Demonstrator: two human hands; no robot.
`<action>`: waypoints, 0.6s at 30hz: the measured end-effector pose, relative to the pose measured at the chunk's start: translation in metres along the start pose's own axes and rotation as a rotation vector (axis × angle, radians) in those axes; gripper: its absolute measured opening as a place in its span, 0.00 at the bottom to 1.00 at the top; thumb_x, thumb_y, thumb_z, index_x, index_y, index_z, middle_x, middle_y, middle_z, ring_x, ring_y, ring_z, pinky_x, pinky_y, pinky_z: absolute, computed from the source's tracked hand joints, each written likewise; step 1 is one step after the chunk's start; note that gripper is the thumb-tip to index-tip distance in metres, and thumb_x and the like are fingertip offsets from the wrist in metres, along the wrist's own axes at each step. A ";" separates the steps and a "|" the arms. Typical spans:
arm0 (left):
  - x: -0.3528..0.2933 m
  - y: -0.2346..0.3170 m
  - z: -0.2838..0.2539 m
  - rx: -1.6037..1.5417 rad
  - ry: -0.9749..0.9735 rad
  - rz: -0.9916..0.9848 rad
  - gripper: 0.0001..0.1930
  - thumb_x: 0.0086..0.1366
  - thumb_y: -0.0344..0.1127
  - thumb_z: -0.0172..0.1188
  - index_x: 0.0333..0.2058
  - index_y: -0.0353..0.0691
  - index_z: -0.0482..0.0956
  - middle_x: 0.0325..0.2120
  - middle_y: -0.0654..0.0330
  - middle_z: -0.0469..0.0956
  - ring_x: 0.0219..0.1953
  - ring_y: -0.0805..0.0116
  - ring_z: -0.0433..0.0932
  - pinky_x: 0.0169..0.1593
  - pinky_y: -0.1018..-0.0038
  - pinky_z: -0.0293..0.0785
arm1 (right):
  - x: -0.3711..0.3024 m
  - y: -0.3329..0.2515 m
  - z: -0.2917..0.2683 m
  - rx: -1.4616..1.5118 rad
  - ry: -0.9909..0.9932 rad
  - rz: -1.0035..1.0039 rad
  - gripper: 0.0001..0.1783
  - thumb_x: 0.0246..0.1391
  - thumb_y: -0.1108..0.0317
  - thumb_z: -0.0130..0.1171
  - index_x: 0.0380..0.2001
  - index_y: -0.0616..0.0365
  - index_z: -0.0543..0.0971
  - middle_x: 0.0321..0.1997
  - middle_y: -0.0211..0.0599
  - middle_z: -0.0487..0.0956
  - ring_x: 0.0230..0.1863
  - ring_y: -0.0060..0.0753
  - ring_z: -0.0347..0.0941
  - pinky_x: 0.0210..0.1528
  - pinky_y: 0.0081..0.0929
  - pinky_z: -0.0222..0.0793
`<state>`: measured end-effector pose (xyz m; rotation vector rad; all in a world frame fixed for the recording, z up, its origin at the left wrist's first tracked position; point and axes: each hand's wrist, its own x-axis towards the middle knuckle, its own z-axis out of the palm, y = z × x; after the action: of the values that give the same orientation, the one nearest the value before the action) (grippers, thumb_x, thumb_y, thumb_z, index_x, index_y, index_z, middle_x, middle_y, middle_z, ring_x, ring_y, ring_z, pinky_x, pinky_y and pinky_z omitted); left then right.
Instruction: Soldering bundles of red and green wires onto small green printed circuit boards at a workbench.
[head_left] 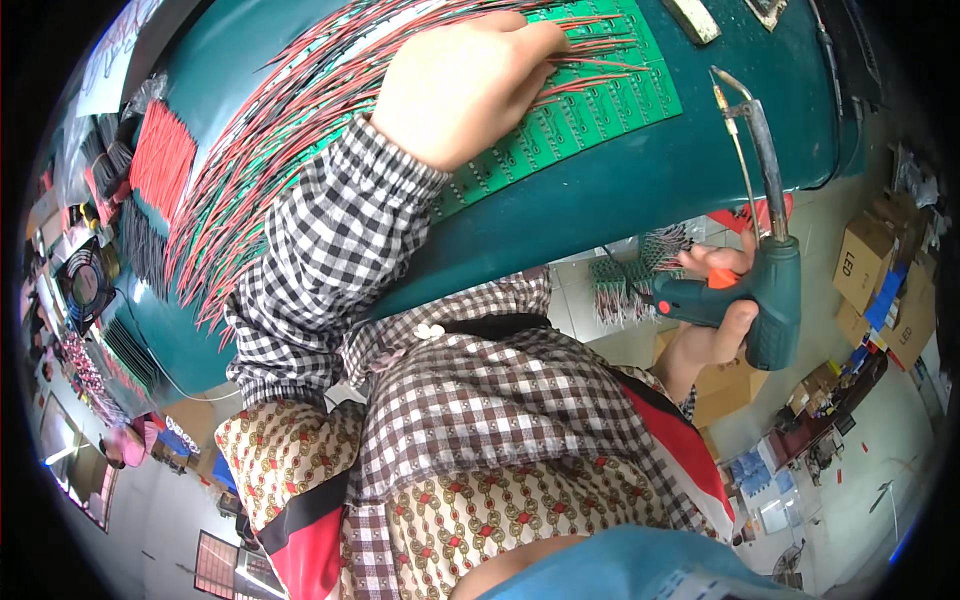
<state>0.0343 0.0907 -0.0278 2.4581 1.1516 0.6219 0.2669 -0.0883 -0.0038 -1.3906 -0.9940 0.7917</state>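
My left hand [465, 85] is over a green circuit board panel [530, 140]. Its fingers are curled closed, and their tips are hidden, so whatever they hold cannot be made out. Thin red and black wires [270, 140] run in a long bundle under and beside this hand, and several red ends reach across the panel to the right of it. My right hand [715, 310] grips a green soldering gun [775, 300] with an orange trigger. The gun's long metal tip and its thin solder feed tube [738, 150] point up, apart from the panel.
A green mat [620, 185] covers the table, whose near edge runs below the panel. Red wires [162, 155] and black wires [143, 245] lie in piles at left. A metal block [692, 20] sits at the far right. Beyond the edge are wired boards [625, 285] and cardboard boxes [868, 262].
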 end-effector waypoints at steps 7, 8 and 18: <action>-0.025 0.020 -0.056 0.013 0.148 -0.142 0.07 0.59 0.34 0.58 0.36 0.40 0.78 0.29 0.56 0.78 0.29 0.58 0.78 0.33 0.69 0.74 | -0.004 -0.001 -0.002 0.010 0.035 0.096 0.45 0.56 0.39 0.45 0.54 0.78 0.58 0.39 0.51 0.74 0.36 0.45 0.76 0.36 0.37 0.79; -0.027 0.023 -0.065 0.009 0.202 -0.155 0.07 0.59 0.33 0.59 0.36 0.40 0.78 0.29 0.55 0.78 0.30 0.57 0.78 0.34 0.69 0.74 | -0.007 0.001 -0.008 0.009 0.084 0.113 0.43 0.56 0.38 0.44 0.54 0.74 0.61 0.40 0.49 0.74 0.37 0.44 0.76 0.36 0.36 0.77; -0.103 -0.078 -0.168 0.337 0.263 -0.375 0.12 0.57 0.30 0.56 0.40 0.34 0.74 0.31 0.49 0.74 0.35 0.53 0.75 0.37 0.66 0.71 | 0.037 0.003 -0.009 0.053 0.092 -0.028 0.35 0.62 0.48 0.40 0.53 0.75 0.63 0.40 0.45 0.74 0.37 0.38 0.75 0.37 0.28 0.77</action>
<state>-0.1621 0.0785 0.0505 2.3651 1.9020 0.6946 0.2904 -0.0578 -0.0023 -1.3529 -0.9126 0.7221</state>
